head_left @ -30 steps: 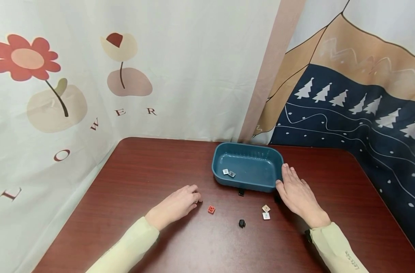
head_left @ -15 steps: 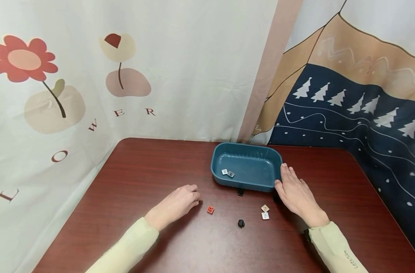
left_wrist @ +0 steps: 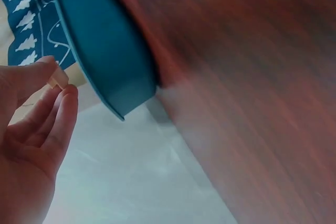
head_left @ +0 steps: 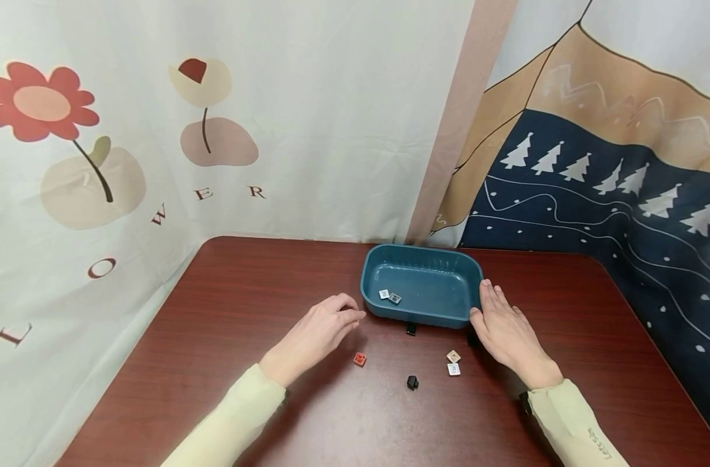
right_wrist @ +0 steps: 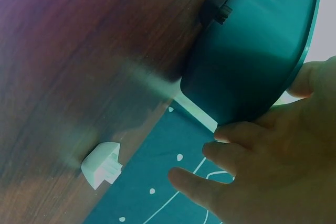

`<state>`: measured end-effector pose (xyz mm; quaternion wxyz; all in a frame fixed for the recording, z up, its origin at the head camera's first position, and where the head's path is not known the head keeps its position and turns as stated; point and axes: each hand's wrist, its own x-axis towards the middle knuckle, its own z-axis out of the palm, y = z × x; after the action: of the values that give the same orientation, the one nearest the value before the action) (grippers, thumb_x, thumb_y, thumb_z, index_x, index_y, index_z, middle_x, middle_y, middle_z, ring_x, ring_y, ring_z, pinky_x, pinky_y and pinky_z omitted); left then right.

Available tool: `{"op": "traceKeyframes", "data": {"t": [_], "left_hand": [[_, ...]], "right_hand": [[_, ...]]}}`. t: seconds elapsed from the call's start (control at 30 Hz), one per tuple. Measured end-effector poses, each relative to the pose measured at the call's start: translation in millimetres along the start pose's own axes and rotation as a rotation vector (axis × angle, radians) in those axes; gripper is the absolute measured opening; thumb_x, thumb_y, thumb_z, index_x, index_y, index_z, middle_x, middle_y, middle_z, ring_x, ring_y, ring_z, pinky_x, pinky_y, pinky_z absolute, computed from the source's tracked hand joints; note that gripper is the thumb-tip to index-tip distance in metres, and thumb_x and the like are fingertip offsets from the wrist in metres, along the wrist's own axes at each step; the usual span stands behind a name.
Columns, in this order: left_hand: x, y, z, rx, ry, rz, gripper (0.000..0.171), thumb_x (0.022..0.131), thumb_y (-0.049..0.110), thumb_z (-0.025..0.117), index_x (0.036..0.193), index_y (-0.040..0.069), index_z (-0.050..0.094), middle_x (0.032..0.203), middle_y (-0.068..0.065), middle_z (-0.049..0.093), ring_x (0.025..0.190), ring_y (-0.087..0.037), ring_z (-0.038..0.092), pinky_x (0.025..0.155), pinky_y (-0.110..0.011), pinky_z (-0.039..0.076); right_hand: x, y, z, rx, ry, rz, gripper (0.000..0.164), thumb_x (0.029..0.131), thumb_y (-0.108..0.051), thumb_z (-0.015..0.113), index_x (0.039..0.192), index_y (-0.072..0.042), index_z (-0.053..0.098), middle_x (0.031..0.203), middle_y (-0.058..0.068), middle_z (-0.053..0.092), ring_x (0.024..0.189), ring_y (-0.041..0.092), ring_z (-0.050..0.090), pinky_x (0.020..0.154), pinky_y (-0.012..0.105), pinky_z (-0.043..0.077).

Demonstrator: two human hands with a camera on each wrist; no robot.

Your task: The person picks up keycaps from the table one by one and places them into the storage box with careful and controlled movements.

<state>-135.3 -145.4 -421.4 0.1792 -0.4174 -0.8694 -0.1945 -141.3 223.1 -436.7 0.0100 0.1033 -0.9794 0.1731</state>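
My left hand [head_left: 314,332] is raised near the left front corner of the blue tub [head_left: 421,318]. Between thumb and fingertips it pinches a small cream keycap [left_wrist: 61,78], seen in the left wrist view; the fingers hide it in the head view. My right hand [head_left: 509,337] rests against the tub's right side with its fingers extended. Two keycaps, one white [head_left: 384,294] and one grey [head_left: 395,298], lie in the tub. On the table are a red keycap [head_left: 360,359], a black keycap [head_left: 412,383], a tan keycap [head_left: 453,356] and a white keycap [head_left: 454,370].
Another black piece [head_left: 411,329] lies against the tub's front wall. A further dark piece [head_left: 473,338] sits by my right thumb, partly hidden. The brown table [head_left: 261,279] meets printed curtains [head_left: 331,130] at the back and sides.
My left hand has lifted off the table and moved right and away from me, toward the tub, carrying the cream keycap. The right hand stays against the tub.
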Motion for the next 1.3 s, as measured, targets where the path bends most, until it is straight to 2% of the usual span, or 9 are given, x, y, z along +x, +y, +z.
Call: {"op": "traceKeyframes", "data": {"t": [0.1, 0.4, 0.5, 0.7, 0.87, 1.1, 1.3], "left_hand": [[8.9, 2.0, 0.4, -0.008, 0.04, 0.005, 0.025, 0.088, 0.001, 0.081, 0.113, 0.004, 0.079, 0.106, -0.004, 0.067, 0.094, -0.019, 0.064, 0.083, -0.028, 0.055], [36.1, 4.5, 5.8, 0.008, 0.039, -0.012, 0.026, 0.091, 0.002, 0.079, 0.116, 0.005, 0.078, 0.11, -0.005, 0.07, 0.099, -0.018, 0.066, 0.087, -0.027, 0.056], [45.6, 5.1, 9.4, -0.023, 0.027, -0.044, 0.025, 0.092, 0.001, 0.077, 0.117, 0.004, 0.078, 0.111, -0.005, 0.071, 0.1, -0.018, 0.068, 0.087, -0.027, 0.056], [61.1, 4.7, 17.9, -0.091, -0.027, -0.094, 0.022, 0.097, 0.004, 0.071, 0.118, 0.003, 0.077, 0.114, -0.006, 0.073, 0.104, -0.017, 0.07, 0.091, -0.026, 0.056], [72.9, 2.7, 25.9, -0.142, -0.072, -0.139, 0.021, 0.099, 0.004, 0.069, 0.118, 0.004, 0.076, 0.111, -0.006, 0.075, 0.1, -0.015, 0.071, 0.087, -0.026, 0.057], [87.2, -1.4, 37.3, -0.129, -0.182, -0.211, 0.019, 0.1, 0.007, 0.069, 0.117, 0.005, 0.077, 0.112, -0.005, 0.074, 0.103, -0.018, 0.07, 0.089, -0.03, 0.057], [97.0, -5.4, 45.0, -0.103, -0.226, -0.227, 0.016, 0.097, 0.008, 0.073, 0.112, 0.006, 0.079, 0.108, -0.005, 0.074, 0.101, -0.018, 0.07, 0.086, -0.029, 0.057]], "right_hand": [[0, 0, 0, 0.001, -0.002, -0.001, 0.065, 0.109, -0.025, 0.043, 0.157, 0.014, 0.025, 0.164, 0.031, 0.025, 0.15, 0.05, 0.027, 0.111, 0.071, 0.03], [-1, 0, 1, 0.006, -0.009, 0.004, 0.065, 0.109, -0.026, 0.043, 0.157, 0.014, 0.024, 0.164, 0.031, 0.024, 0.15, 0.05, 0.026, 0.111, 0.071, 0.03], [-1, 1, 2, 0.009, -0.015, 0.007, 0.066, 0.109, -0.026, 0.042, 0.157, 0.014, 0.023, 0.164, 0.031, 0.024, 0.15, 0.051, 0.025, 0.111, 0.072, 0.029], [-1, 2, 3, 0.014, -0.021, 0.009, 0.066, 0.109, -0.027, 0.041, 0.158, 0.013, 0.022, 0.165, 0.031, 0.023, 0.15, 0.051, 0.024, 0.111, 0.072, 0.028], [0, 2, 2, 0.01, -0.017, 0.008, 0.066, 0.109, -0.027, 0.042, 0.158, 0.013, 0.023, 0.165, 0.03, 0.024, 0.15, 0.05, 0.025, 0.111, 0.072, 0.029], [0, 2, 2, 0.01, -0.011, 0.005, 0.066, 0.109, -0.028, 0.042, 0.158, 0.013, 0.024, 0.164, 0.03, 0.025, 0.15, 0.05, 0.026, 0.11, 0.073, 0.03], [0, 2, 2, 0.012, -0.002, 0.001, 0.066, 0.109, -0.027, 0.042, 0.157, 0.013, 0.024, 0.164, 0.031, 0.025, 0.15, 0.051, 0.026, 0.11, 0.072, 0.03]]}}
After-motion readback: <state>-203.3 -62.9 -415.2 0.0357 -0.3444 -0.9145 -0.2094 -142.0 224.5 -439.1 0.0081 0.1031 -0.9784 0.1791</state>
